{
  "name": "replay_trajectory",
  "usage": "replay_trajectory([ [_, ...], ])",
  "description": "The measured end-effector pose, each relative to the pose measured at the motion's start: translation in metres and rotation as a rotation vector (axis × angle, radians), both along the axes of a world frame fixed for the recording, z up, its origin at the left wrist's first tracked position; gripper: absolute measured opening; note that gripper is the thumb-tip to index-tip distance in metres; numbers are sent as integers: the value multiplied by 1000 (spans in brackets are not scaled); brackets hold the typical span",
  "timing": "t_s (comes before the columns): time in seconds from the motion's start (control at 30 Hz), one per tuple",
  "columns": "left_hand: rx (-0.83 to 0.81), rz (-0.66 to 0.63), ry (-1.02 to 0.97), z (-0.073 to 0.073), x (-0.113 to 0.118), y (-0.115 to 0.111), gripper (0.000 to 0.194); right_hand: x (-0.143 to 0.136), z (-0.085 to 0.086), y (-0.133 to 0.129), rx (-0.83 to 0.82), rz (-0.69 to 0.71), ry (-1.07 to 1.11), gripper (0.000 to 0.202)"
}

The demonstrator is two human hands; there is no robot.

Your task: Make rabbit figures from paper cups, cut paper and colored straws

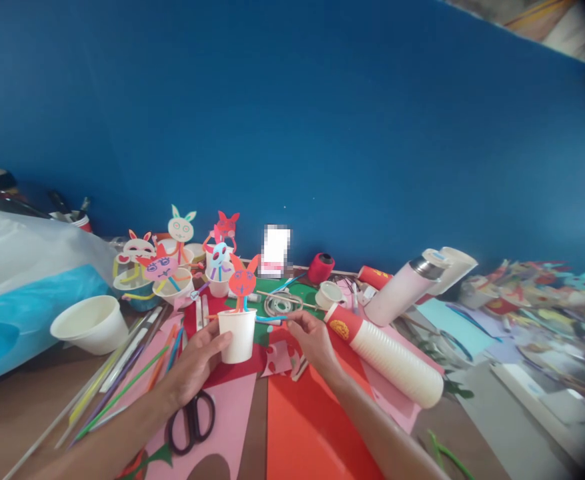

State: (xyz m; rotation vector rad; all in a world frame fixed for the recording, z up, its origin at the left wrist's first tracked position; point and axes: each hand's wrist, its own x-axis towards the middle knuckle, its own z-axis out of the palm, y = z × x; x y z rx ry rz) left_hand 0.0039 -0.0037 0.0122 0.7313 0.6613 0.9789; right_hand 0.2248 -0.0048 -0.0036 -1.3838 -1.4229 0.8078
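Note:
My left hand grips a small white paper cup by its left side. From the cup rises an orange paper animal face with pointed ears, on an orange and blue stem. A blue pipe cleaner sticks out to the right of the cup's rim, and the fingertips of my right hand pinch its far end. Behind my left hand, similar paper faces stand in cups, among them a pink one and a white rabbit. Black-handled scissors lie below my left wrist.
A long stack of paper cups lies at right, near a tilted white flask. Coloured pipe cleaners and a white bowl are at left. Red paper spreads in front. A blue wall stands behind.

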Motion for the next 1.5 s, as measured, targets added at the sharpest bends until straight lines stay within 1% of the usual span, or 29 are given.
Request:
replay_trajectory([
  [0.1,7,10,10,-1,-2,2,40,2,-4,0,67,-1,-183,16],
  [0.23,20,43,23,-2,-2,2,44,-1,-3,-2,157,67,-463,20],
  [0.33,25,52,28,-3,-2,3,44,-6,-5,0,195,94,-674,21],
  [0.43,36,43,23,-6,-3,4,41,-9,-8,4,218,90,-848,19],
  [0.57,39,31,17,-6,-4,5,39,-10,-12,8,249,81,-1010,17],
  [0.73,29,36,15,-4,-4,5,40,-10,-13,10,301,104,-1113,15],
  [0.87,27,36,20,-3,-3,4,37,-10,-17,13,338,111,-1118,16],
  [0.97,27,36,26,-2,-3,3,38,-10,-19,13,348,88,-1064,17],
  [1.1,33,39,21,0,-1,4,39,-6,-15,12,331,25,-926,19],
  [1.23,37,40,37,1,0,5,40,4,-10,11,282,-40,-751,16],
  [1.37,39,30,50,1,4,5,37,15,-6,13,236,-69,-590,21],
  [1.5,37,6,66,1,7,4,36,26,0,16,217,-109,-501,23],
])
